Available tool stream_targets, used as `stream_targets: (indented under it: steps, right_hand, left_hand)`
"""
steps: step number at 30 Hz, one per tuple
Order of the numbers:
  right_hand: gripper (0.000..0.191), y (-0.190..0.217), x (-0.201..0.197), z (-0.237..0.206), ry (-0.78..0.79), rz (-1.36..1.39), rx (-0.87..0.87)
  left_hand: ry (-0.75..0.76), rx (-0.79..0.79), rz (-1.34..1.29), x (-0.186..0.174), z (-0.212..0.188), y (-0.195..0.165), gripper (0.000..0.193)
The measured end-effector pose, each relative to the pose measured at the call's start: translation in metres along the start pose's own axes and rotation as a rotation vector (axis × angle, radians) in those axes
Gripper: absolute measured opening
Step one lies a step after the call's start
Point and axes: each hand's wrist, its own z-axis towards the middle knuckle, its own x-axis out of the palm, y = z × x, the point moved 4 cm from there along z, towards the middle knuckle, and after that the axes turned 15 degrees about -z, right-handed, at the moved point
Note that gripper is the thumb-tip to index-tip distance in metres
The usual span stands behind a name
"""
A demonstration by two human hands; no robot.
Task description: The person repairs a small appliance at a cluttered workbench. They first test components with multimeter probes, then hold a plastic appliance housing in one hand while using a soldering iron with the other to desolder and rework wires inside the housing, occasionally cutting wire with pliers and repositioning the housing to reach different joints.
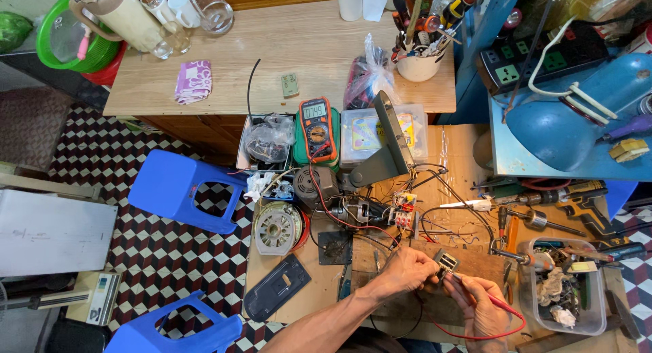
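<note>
My left hand [406, 270] pinches a small black and silver electrical part [446, 261] over a wooden block [475, 261] on the low workbench. My right hand [483, 307] holds a red test probe [468, 285], whose tip meets the part. A red lead [506, 326] loops from the probe around my right wrist. Farther back, an orange and black multimeter [316, 129] lies with its display lit. Red and black wires [353, 220] run from it toward my hands.
A round motor part [277, 227], a dark flat cover [276, 286] and tangled wiring [401, 214] lie left of my hands. A clear tub of scraps [564, 292] and a cordless drill [577, 200] sit right. Blue stools [178, 189] stand on the checkered floor.
</note>
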Motion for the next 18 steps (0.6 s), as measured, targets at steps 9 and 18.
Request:
stream_targets:
  steps: [9, 18]
  right_hand:
    - [0.009, 0.0017, 0.0011, -0.0002, -0.016, -0.014, 0.016]
    - [0.010, -0.0007, 0.0007, 0.0023, -0.006, 0.002, 0.005]
  left_hand:
    - [-0.019, -0.038, 0.027, -0.0004, -0.0026, -0.0019, 0.027]
    - [-0.023, -0.021, 0.017, -0.0009, -0.0038, -0.0043, 0.027]
